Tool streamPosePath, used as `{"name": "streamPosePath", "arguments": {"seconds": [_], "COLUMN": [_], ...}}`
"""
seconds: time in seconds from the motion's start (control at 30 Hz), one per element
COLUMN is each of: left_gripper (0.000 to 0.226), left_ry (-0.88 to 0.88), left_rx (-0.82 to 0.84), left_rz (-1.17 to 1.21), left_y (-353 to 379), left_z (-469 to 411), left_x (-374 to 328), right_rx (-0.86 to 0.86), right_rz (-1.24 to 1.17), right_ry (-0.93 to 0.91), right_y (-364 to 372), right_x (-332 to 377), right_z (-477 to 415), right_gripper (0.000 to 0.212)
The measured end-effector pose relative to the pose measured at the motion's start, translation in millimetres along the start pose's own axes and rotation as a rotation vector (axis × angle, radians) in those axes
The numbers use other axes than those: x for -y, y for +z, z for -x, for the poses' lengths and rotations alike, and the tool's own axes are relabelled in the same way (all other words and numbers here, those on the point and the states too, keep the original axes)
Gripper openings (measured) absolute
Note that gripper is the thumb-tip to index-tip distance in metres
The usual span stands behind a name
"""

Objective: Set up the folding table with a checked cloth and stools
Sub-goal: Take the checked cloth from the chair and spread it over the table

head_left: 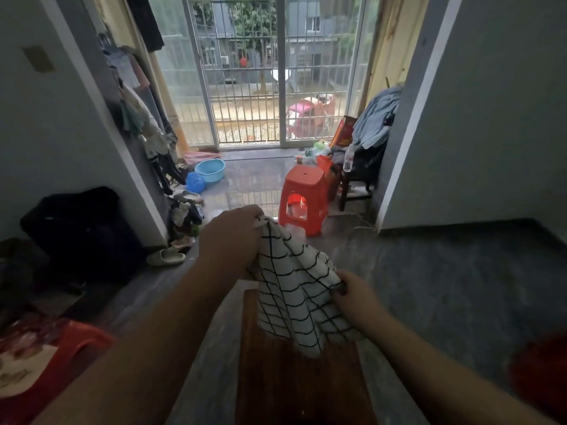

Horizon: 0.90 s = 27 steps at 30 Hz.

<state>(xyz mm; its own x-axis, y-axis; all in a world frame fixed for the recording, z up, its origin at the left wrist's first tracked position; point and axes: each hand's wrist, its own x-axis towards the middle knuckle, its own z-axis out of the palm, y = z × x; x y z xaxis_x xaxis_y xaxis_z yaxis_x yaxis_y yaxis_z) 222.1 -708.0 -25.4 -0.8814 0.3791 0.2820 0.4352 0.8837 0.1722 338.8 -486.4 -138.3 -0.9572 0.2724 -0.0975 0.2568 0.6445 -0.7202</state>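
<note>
Head view, from the left: a near red stool stood by our left elbow with something printed lying on its seat; we could not tell what. Next came our left hand, reached out and raised, its fingers curled tight round a gathered corner of the checked cloth; the cloth hung bunched from that grip, white with thin dark lines, and sagged over the far part of the folding table. The table's brown wooden top showed as a narrow strip whose long axis ran straight away from us toward the balcony door; whether its legs were out lay hidden. Beyond the table's far end, well apart from it, a far red stool stood upright on the tiles. Our right hand sat lower and closer to our body than the left, pinching the cloth's other edge; so the cloth ran slantwise between the two hands, roughly along the table's length rather than across it. We judged the spreading not yet done; the next move would call for opening the cloth and drawing it down the long axis toward us, the right hand being the nearer for that. At the far right edge a blurred red shape showed; possibly another stool.
</note>
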Motion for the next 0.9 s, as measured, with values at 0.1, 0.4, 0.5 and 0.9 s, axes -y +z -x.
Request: {"name": "streamPosePath", "arguments": {"seconds": [0.1, 0.4, 0.5, 0.9], "left_gripper": [0.014, 0.056, 0.076, 0.081], "left_ry": [0.022, -0.078, -0.01, 0.177], "left_rx": [-0.074, 0.429, 0.547, 0.041], "left_rz": [0.035, 0.153, 0.137, 0.807], "left_y": [-11.0, -45.2, -50.9, -149.5], "left_z": [-10.4, -58.4, -78.9, -145.0], "left_x": [-5.0, -23.6, -30.1, -133.0], "right_rx": [-0.107, -0.243, -0.31, -0.502], "right_rz": [0.07, 0.326, 0.436, 0.784], "right_ry": [-0.04, -0.274, -0.385, -0.709], "right_y": [-50.1, -163.7, -182.8, -270.8], "right_x": [10.7, 79.0, 112.0, 232.4], "right_z": [-21.2, -64.2, -74.7, -81.8], "right_gripper": [0.018, 0.013, 0.02, 0.029]}}
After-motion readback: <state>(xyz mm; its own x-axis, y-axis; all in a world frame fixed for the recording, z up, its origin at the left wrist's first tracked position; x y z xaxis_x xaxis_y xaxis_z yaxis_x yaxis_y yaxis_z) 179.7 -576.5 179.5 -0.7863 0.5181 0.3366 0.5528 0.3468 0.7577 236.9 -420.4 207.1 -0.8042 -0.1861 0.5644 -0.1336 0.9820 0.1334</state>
